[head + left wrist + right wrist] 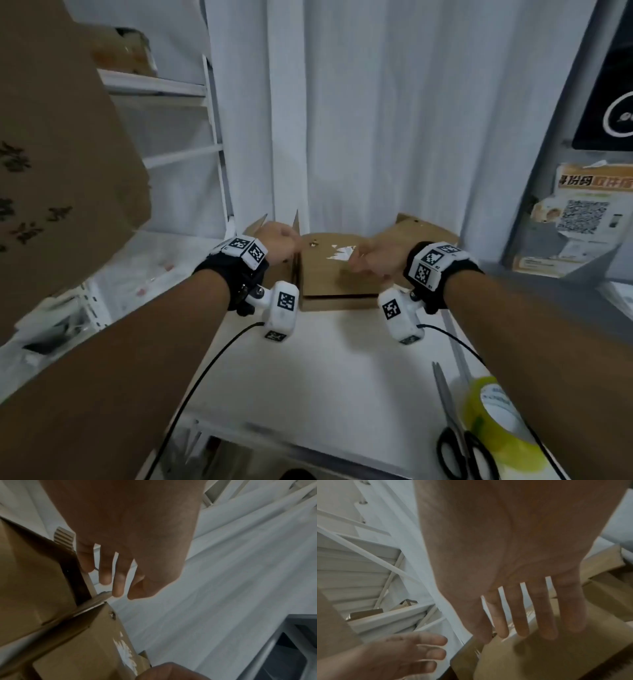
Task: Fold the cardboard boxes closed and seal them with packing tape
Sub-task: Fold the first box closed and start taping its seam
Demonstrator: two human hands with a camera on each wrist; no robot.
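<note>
- Nearest on the white counter (308, 377), right of the cardboard box (329, 274), lie scissors (455, 428) and a yellow-green tape roll (496, 421).
- The box sits at the counter's far edge, one flap down.
- Left hand (277, 241) hovers over the box's left upright flap, fingers (118, 582) straight, apart, holding nothing.
- Right hand (376, 257) spreads loose fingers (520, 615) above the lowered flap.
- Behind the box hang pale curtains (376, 120); left of it, white shelving (191, 154).

Matt brown cardboard box (329, 274), glossy yellowish plastic tape roll (493, 421)
</note>
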